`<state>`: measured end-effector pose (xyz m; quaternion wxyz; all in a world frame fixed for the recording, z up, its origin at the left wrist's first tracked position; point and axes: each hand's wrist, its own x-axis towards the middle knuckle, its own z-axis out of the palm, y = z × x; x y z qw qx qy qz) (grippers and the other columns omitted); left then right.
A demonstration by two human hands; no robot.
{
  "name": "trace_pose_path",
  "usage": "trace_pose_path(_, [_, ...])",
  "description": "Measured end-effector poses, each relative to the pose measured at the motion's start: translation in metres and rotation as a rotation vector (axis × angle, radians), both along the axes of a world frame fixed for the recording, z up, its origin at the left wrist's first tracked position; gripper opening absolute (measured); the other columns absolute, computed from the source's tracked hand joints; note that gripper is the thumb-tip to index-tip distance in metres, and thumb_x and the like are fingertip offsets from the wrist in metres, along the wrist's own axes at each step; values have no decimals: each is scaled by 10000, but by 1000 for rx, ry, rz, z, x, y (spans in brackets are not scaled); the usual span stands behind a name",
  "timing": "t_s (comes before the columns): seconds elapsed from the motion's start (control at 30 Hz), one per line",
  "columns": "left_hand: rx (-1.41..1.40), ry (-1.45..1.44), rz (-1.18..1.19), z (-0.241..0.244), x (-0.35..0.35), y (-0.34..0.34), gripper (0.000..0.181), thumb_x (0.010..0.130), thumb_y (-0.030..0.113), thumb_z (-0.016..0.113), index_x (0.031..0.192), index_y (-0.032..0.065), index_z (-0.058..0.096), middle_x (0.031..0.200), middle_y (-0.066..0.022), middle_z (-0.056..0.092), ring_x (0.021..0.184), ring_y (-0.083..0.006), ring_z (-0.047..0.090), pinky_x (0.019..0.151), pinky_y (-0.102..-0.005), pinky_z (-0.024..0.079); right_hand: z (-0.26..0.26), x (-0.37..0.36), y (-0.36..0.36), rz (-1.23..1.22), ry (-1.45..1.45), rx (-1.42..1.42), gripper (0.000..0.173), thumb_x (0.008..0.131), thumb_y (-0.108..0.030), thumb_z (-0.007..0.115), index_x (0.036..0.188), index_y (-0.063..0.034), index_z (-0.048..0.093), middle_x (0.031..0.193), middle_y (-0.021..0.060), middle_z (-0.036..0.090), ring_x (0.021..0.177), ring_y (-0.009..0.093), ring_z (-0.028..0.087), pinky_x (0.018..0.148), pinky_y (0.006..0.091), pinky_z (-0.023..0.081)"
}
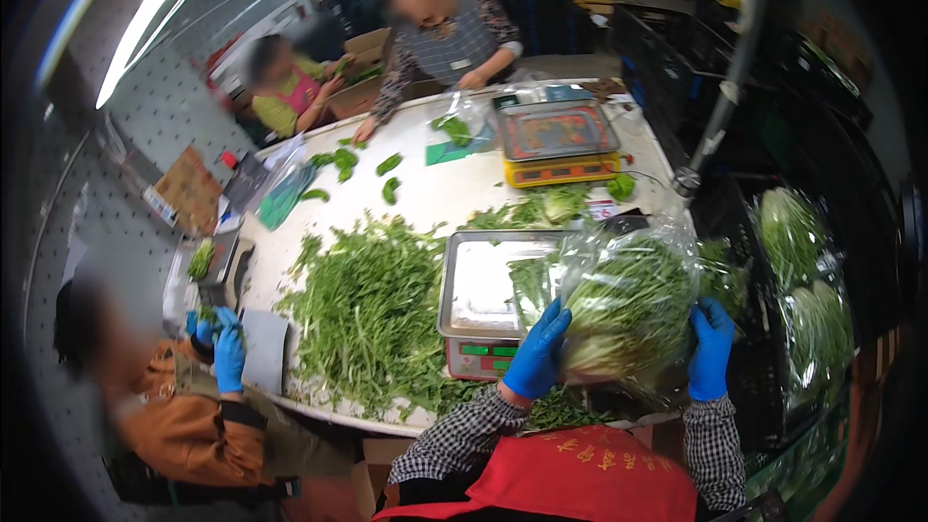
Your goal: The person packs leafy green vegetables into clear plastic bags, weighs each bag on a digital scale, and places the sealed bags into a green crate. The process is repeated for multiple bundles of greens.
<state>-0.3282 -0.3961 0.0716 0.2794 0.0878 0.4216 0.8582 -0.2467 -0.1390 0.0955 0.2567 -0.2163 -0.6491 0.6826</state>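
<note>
Between my two blue-gloved hands is a clear plastic bag of leafy greens (627, 304), its pale stem ends towards me. My left hand (540, 351) grips the bag's left side, thumb and fingers against the plastic. On the opposite side, my right hand (710, 348) holds the bag's right edge. Just beyond and to the left sits a digital scale with a steel tray (478, 283), partly covered by the bag. A large heap of loose frilly greens (370, 312) lies left of the scale.
A yellow scale (562, 172) stands farther back on the white table (420, 214). Green peppers (389, 165) lie near a co-worker's hand (365, 129). Another co-worker's gloved hands (228, 355) hold greens at left. Bagged greens (815, 333) fill a dark crate on the right. A metal pole (725, 101) rises beside the table.
</note>
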Motion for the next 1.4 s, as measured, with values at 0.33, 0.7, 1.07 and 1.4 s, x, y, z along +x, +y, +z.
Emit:
trace_pose_path(0.33, [-515,411,426,-47,-15,-25,649,904,76,656,1488,73,372,1431,-121,474,1235,-220,508,1038,-349,411,-47,-48,6,149,-206,261,218,943,-134,599,1109,-3,650,939,0,633,808,70,547,741,238,449])
trace_pose_path(0.7, [-548,1195,289,35,28,20,458,766,-34,623,1223,-29,591,1174,-181,654,1079,-333,631,958,-398,474,-29,51,26,26,-26,-47,220,993,-82,531,1159,23,630,1004,70,683,857,124,639,802,270,528])
trace_pose_path(1.07, [-366,778,-867,-25,101,141,266,877,-6,655,1143,-10,670,998,-120,715,897,-180,681,794,-309,528,-39,216,76,-356,125,-71,201,999,-104,538,1113,15,655,891,56,680,782,97,632,730,254,533])
trace_pose_path(1.4, [-425,947,-1362,-49,162,211,356,894,42,673,1247,30,635,1025,-137,714,911,-169,677,824,-298,521,-75,443,139,-964,-191,8,209,951,-141,590,1017,33,686,855,105,700,771,146,663,701,300,536])
